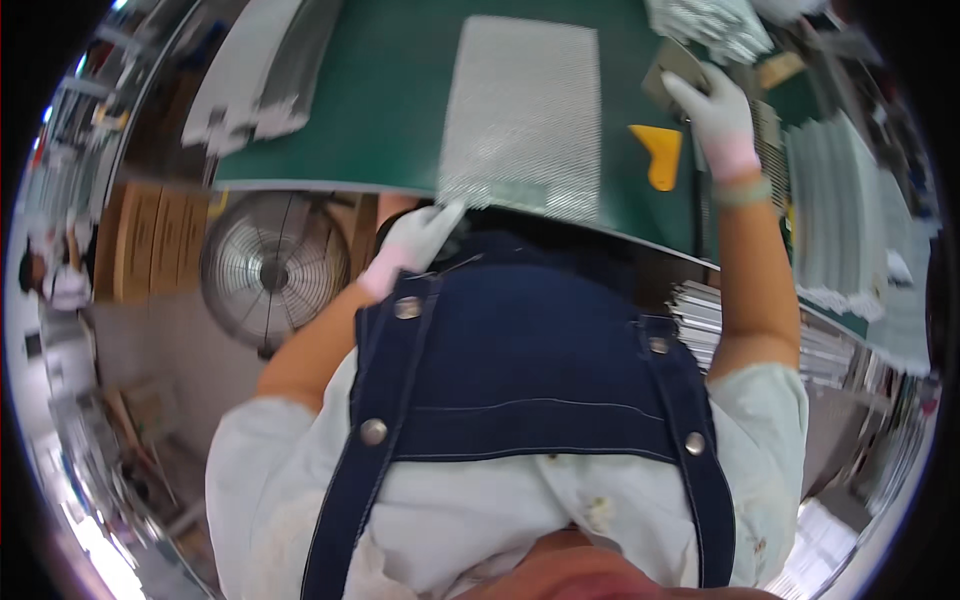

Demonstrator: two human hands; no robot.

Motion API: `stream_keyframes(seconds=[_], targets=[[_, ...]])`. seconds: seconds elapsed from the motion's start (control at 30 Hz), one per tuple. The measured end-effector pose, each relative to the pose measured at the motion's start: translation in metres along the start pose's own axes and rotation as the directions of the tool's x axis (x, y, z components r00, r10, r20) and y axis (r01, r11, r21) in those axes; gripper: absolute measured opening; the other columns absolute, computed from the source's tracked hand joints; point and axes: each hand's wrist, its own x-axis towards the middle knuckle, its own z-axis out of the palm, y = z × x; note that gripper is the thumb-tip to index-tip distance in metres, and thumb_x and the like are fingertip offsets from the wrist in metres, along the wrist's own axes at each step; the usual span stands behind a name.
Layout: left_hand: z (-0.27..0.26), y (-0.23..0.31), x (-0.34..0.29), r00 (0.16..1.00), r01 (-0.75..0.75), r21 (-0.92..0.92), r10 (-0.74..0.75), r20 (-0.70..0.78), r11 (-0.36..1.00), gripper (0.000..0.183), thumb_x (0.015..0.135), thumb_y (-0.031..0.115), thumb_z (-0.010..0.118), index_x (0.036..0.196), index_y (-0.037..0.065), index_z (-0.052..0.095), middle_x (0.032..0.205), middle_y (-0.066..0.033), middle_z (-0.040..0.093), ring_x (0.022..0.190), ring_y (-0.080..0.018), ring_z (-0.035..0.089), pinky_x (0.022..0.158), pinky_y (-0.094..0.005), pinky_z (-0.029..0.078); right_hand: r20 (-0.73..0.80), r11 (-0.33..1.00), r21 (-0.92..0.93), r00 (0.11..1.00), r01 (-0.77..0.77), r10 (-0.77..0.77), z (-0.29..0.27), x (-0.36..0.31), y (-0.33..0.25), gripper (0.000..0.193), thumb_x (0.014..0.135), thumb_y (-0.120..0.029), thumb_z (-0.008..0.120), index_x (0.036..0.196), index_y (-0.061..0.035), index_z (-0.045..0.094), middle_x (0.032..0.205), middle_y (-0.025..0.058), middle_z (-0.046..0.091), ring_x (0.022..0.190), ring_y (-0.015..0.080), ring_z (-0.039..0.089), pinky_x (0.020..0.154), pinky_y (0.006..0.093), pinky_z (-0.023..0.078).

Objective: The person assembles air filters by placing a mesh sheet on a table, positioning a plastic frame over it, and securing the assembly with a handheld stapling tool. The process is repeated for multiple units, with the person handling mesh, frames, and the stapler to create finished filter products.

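A silvery sheet with a fine textured surface [525, 110] lies on the green tabletop [385, 110], its near edge at the table's front edge. My left hand [425, 237], in a white glove, is closed at the sheet's near left corner, fingertips on the edge; the thumb is partly hidden. My right hand [722, 120], gloved too, grips a flat grey-brown plate [660, 80] by its right side, to the right of the sheet. A yellow plastic scraper [660, 158] lies on the table just below that plate, untouched.
Stacked pale panels [265, 70] sit at the table's far left; crumpled silvery packaging [710, 25] lies at the far right. More pale sheets [835, 210] stand beyond my right arm. Below the table are a round floor fan [273, 270], cardboard boxes [155, 240] and metal profiles [700, 315].
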Motion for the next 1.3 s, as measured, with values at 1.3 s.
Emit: stream_keyframes(seconds=[1.3], targets=[[0.029,-0.058,0.035,0.938,-0.003,-0.729,0.255,0.235,0.685,0.035,0.096,0.031,0.063,0.117,0.003,0.062,0.110,-0.0095,0.066,0.104,-0.0177,0.061,0.091,-0.0344,0.047,0.649,-0.030,0.725,0.668,-0.688,0.365,0.193,-0.189,-0.006,0.031,0.096,-0.014,0.060,0.124,-0.0034,0.051,0.115,0.0123,0.060,0.099,0.0231,0.064,0.083,0.0366,0.057]])
